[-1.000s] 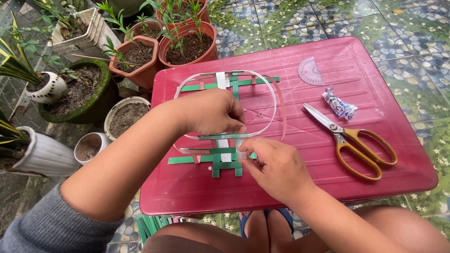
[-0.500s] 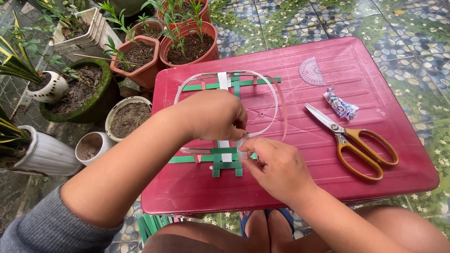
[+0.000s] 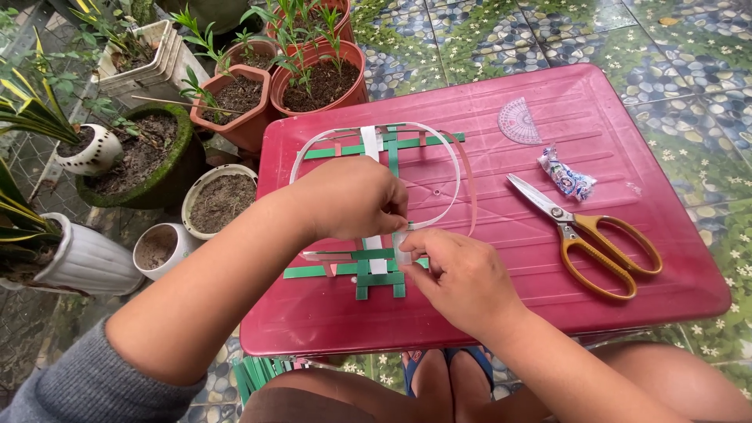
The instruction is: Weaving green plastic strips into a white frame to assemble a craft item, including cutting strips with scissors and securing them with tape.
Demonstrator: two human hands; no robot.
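The right hand pinches the end of a white strip just above the near woven green patch on the red plastic lid. The left hand is closed on the same strip loop. This looks like a weaving step; threading the strip needs steady fingers. Farther right lie scissors.

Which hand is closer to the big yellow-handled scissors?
Right. The right hand is just left of the yellow-handled metal scissors, with bare red plastic tabletop between them. The left hand is farther left, over the green and white woven strips.
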